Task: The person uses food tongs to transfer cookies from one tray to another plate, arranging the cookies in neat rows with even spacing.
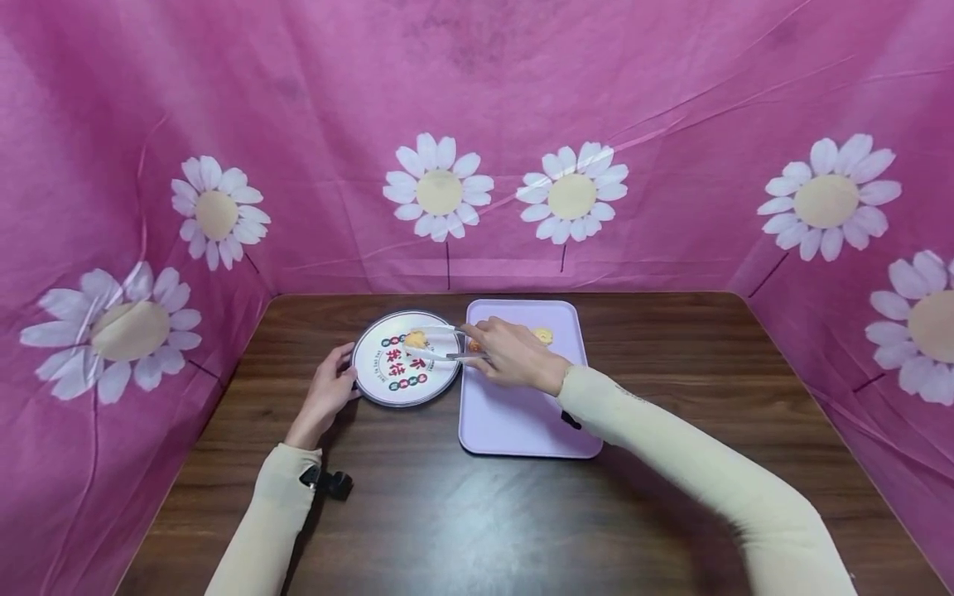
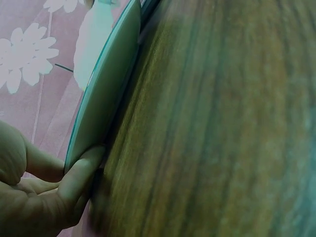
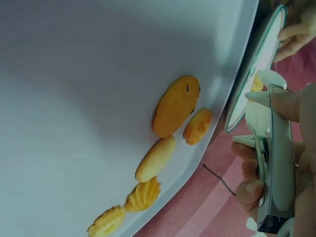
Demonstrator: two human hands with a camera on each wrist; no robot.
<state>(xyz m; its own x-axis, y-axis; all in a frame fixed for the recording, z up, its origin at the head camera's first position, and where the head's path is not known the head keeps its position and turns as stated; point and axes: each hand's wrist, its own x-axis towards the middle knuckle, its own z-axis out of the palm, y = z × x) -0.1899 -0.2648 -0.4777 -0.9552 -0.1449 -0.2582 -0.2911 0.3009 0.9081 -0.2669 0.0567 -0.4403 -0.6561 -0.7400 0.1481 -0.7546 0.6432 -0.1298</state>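
My left hand (image 1: 328, 387) pinches the rim of a round white plate (image 1: 406, 323) with printed characters, thumb above and fingers under its edge in the left wrist view. My right hand (image 1: 516, 354) grips a pair of tongs (image 3: 281, 168) with a grey handle and pale tips. Those tips reach left over the plate, on either side of a small yellow pastry (image 1: 416, 339). Beneath the right hand is a lilac tray (image 1: 514, 424). Along one end of it in the right wrist view lie a large oval biscuit (image 3: 176, 106), a small browned pastry (image 3: 197, 126) and several paler ones.
Plate and tray stand side by side on a dark wooden table (image 1: 477, 513), the tray on the right. A pink cloth (image 1: 320, 99) with large daisies hangs behind the table and along both sides.
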